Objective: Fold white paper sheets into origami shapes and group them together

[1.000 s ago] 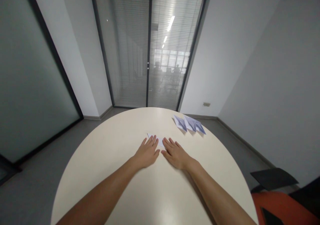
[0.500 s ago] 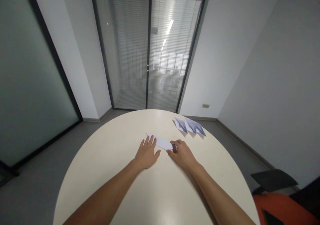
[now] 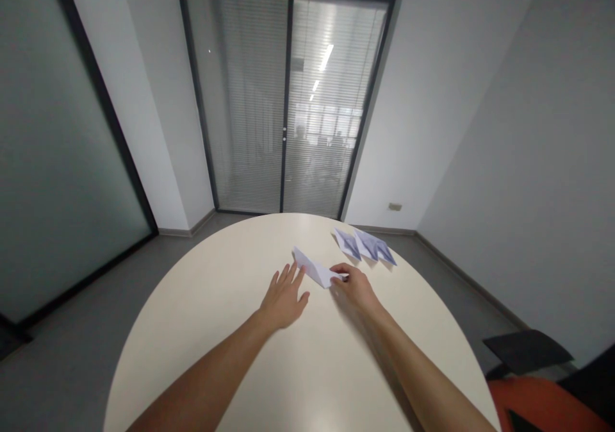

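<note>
A folded strip of white paper point(image 3: 314, 267) is raised off the round cream table point(image 3: 230, 304) at its right end. My right hand point(image 3: 354, 287) pinches that right end between thumb and fingers. My left hand point(image 3: 284, 298) lies flat on the table just left of the paper, fingers spread, its fingertips near the paper's left end. Whether they touch it I cannot tell.
Several folded paper shapes point(image 3: 366, 245) lie in a row near the table's far right edge. An orange and black chair point(image 3: 538, 381) stands at the right. Beyond the table is a glass door with blinds point(image 3: 288, 105).
Both hands lay flat over the paper; the right hand then slid right, pinched the paper's right end and lifted it off the table. The left hand stayed nearly in place.
</note>
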Available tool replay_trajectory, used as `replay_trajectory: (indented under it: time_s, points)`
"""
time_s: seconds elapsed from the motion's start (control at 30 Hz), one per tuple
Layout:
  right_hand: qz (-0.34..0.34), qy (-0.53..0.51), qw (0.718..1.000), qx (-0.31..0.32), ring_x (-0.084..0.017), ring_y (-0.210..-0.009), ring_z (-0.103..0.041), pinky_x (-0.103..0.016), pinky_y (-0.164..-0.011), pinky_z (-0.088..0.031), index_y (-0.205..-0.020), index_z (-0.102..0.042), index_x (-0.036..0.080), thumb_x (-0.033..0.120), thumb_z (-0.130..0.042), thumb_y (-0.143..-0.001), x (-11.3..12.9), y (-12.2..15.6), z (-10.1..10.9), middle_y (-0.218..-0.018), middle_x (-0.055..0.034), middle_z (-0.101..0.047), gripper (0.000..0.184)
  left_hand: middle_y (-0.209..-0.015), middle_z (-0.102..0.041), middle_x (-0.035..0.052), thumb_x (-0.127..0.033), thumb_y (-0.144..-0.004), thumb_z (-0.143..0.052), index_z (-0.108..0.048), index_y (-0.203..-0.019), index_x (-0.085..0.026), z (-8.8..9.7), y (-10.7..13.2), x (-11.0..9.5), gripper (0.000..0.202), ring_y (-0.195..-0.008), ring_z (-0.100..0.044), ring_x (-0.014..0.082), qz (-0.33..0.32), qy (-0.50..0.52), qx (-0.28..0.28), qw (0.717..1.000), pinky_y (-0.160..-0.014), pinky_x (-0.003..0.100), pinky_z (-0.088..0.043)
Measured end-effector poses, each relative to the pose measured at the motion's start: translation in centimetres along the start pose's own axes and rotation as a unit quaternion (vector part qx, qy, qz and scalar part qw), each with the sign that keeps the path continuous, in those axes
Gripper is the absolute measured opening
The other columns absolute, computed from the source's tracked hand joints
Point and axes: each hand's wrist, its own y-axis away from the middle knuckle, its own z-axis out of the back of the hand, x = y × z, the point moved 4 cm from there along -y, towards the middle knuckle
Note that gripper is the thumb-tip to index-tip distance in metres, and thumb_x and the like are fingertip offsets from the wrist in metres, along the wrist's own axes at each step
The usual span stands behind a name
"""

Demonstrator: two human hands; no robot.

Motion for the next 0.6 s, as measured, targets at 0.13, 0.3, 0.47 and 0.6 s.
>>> replay_trajectory:
  time_s: [0.13, 0.3, 0.47, 0.6]
  points:
    - [0.003, 0.067, 0.997, -0.041, -0.02, -0.082, -0.067, -0.028, -0.075, -0.047, -0.088, -0.069, 0.018, 0.018, -0.062, -0.076, 0.4, -1.3, 1.2, -0.091, -0.0057, -0.074, 0.014, -0.165, -0.015, 0.0121, -0.047, -0.098, -0.034, -0.021, -0.157, -0.017, 0.1, 0.1, -0.1, 0.068, -0.152, -0.013, 0.0296, -0.004, 0.002, 0.003, 1.0, -0.122, 0.052, -0.015]
    - [0.002, 0.156, 0.984, -0.088, -0.02, -0.078, -0.067, -0.027, -0.072, -0.045, -0.09, -0.07, 0.019, 0.017, -0.061, -0.08, 0.8, -3.0, 2.9, -0.087, -0.0052, -0.073, 0.014, -0.165, -0.016, 0.0111, -0.046, -0.098, -0.035, -0.023, -0.157, -0.018, 0.2, 0.1, 0.0, 0.067, -0.152, -0.013, 0.0292, 0.001, 0.003, 0.009, 1.0, -0.122, 0.051, -0.014]
    - [0.064, 0.225, 0.964, -0.129, -0.02, -0.086, -0.065, -0.028, -0.078, -0.045, -0.103, -0.069, 0.017, 0.015, -0.055, -0.088, 1.4, -4.4, 3.9, -0.102, -0.0089, -0.07, 0.021, -0.164, -0.018, 0.011, -0.047, -0.098, -0.033, -0.029, -0.155, -0.018, 0.1, 0.1, 0.0, 0.064, -0.152, -0.014, 0.0285, -0.001, 0.003, 0.01, 1.0, -0.123, 0.051, -0.014]
    - [0.085, 0.29, 0.943, -0.141, -0.02, -0.092, -0.064, -0.028, -0.081, -0.045, -0.109, -0.068, 0.018, 0.014, -0.051, -0.092, 1.3, -5.1, 3.7, -0.111, -0.01, -0.067, 0.024, -0.164, -0.02, 0.0112, -0.047, -0.099, -0.033, -0.031, -0.154, -0.018, -0.1, 0.0, 0.1, 0.063, -0.152, -0.015, 0.0281, -0.004, -0.004, 0.008, 1.0, -0.123, 0.051, -0.014]
